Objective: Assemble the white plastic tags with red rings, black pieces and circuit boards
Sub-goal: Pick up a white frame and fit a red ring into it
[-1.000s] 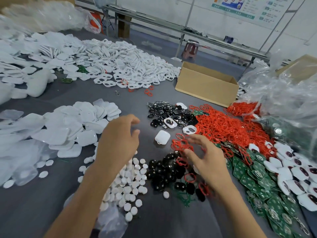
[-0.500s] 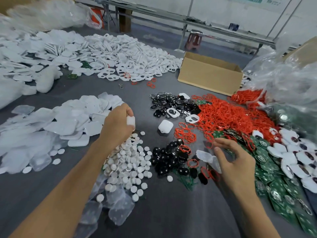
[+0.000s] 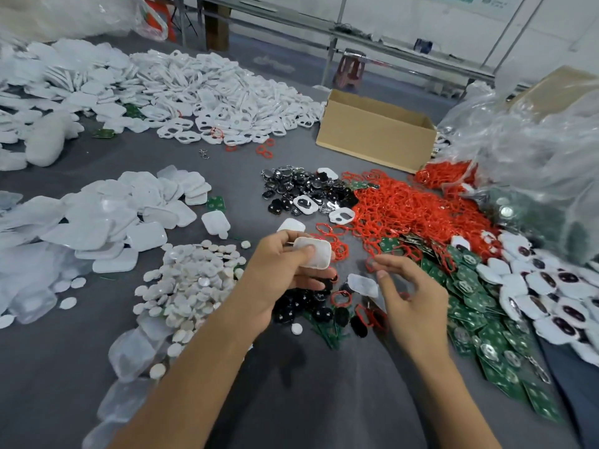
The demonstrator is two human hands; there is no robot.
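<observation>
We look down on a grey worktop [image 3: 58,367] strewn with parts. To the left lies a broad heap of white tags [image 3: 107,218]. To the right is a spread of red rings [image 3: 408,209], and nearer us a band of green boards [image 3: 470,306]. Between the forearms sits a small cluster of black pieces [image 3: 304,311].

The left hand [image 3: 275,273] is raised over that cluster, its fingers and thumb clamped on one tag [image 3: 313,257]. The tag is off the worktop, hollow side up, its long axis running left to right and its free end pointing at the right hand [image 3: 418,296]. That hand hovers just beside it, to the tag's right and slightly nearer us. Its fingers are apart and loosely bent, and we see nothing plainly held in them.

One loose ring [image 3: 340,298] lies on the black pieces, below and between the two hands, nearer the right. We judge the right hand should fetch the next part while the left holds the tag's open face toward it.
</observation>
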